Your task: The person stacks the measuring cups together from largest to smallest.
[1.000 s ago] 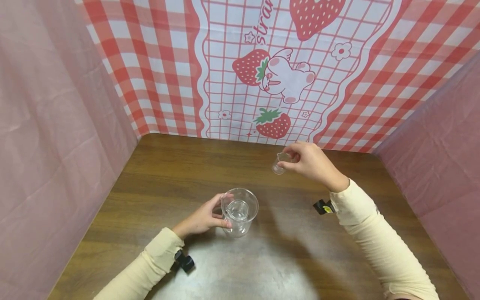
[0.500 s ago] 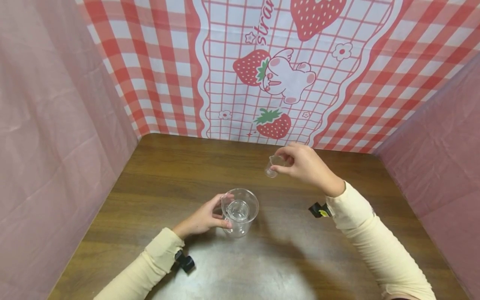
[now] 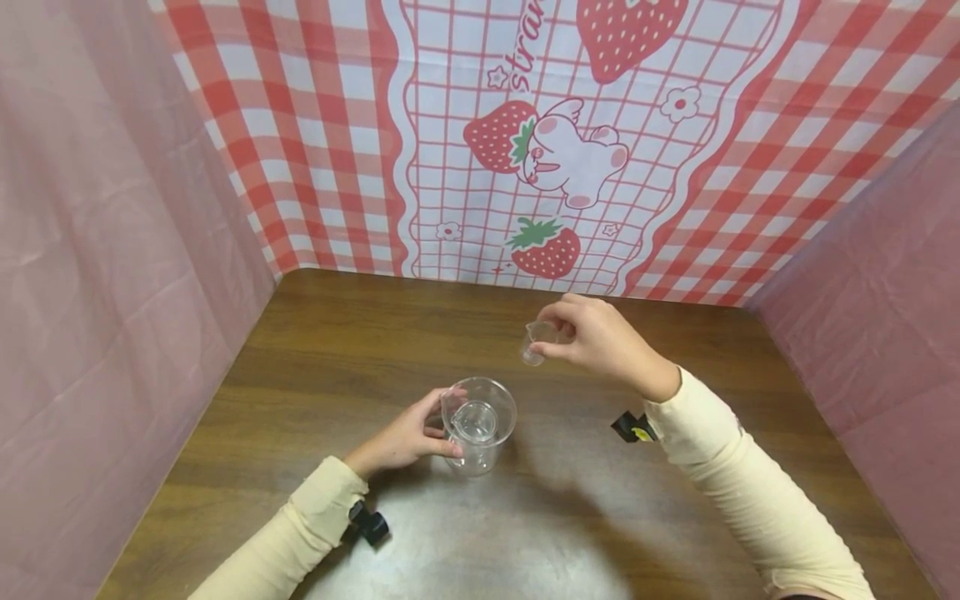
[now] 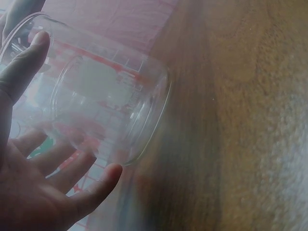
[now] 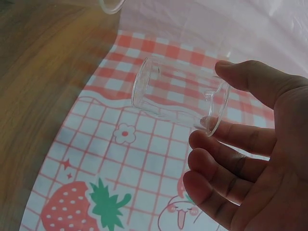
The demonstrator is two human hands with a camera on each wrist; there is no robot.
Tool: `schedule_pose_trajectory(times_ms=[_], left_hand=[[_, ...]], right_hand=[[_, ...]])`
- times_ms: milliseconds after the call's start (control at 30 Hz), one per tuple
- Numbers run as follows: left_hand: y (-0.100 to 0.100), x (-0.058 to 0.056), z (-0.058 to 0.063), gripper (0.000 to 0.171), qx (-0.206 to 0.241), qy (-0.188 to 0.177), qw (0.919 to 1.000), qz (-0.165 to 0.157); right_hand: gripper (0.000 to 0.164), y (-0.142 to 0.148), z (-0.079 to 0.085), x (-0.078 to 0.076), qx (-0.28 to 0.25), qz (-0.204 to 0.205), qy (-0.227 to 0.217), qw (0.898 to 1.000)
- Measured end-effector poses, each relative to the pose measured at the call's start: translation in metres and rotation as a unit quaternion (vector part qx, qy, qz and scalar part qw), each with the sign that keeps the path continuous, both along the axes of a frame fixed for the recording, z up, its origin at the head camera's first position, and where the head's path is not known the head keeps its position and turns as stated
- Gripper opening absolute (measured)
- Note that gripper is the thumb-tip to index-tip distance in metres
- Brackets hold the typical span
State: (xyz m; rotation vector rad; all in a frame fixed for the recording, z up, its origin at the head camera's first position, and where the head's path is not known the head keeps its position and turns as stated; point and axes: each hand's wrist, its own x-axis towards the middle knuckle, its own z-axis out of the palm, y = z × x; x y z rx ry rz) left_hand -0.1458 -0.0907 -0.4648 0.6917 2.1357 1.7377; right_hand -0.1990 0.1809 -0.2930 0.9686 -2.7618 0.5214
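A large clear glass beaker [image 3: 476,463] stands on the table near the middle, with a smaller beaker [image 3: 477,422] nested inside it. My left hand [image 3: 405,435] holds the large beaker from the left side, thumb and fingers around its wall. In the left wrist view the inner beaker's rim [image 4: 55,91] shows through the glass. Above the table, beyond and to the right of the large beaker, my right hand [image 3: 603,342] pinches a tiny glass beaker [image 5: 175,94] by its rim. The tiny beaker looks to have nothing in it, and its base points away from the palm.
The brown wooden table [image 3: 352,325] reaches back to a red-and-white checked cloth [image 3: 330,167] printed with strawberries. Pink curtains [image 3: 112,275] hang on both sides. A black wrist camera [image 3: 369,523] sits at the left cuff, another [image 3: 630,427] at the right.
My right hand has carried the tiny beaker left and nearer, toward the large beaker. The left hand and the large beaker have stayed in place.
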Motion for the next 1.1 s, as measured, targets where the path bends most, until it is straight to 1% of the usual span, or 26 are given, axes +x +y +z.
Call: schedule_pose_trajectory(times_ms=[200, 400, 600, 833, 1000, 1100], left_hand=[[0.000, 0.000, 0.001, 0.083, 0.000, -0.006, 1.0000, -0.001], [-0.002, 0.000, -0.001, 0.085, -0.010, 0.010, 0.9999, -0.005], [-0.001, 0.000, 0.000, 0.086, -0.012, 0.008, 0.9999, -0.006], [-0.001, 0.002, 0.001, 0.086, -0.003, 0.006, 0.9999, -0.011], [-0.001, 0.001, 0.000, 0.087, 0.002, 0.011, 0.9998, -0.015], [-0.001, 0.001, 0.000, 0.086, 0.013, 0.014, 0.9997, -0.014]], right_hand=[[0.033, -0.005, 0.001, 0.003, -0.002, 0.013, 0.005, 1.000], [0.033, -0.011, 0.002, 0.007, -0.011, 0.033, 0.014, 0.999], [0.032, -0.016, 0.001, 0.009, -0.012, 0.054, 0.027, 0.998], [0.032, -0.023, -0.001, 0.012, -0.015, 0.069, 0.019, 0.997], [0.031, -0.027, -0.003, 0.014, -0.015, 0.084, 0.027, 0.996], [0.031, -0.029, -0.004, 0.014, -0.014, 0.091, 0.034, 0.995]])
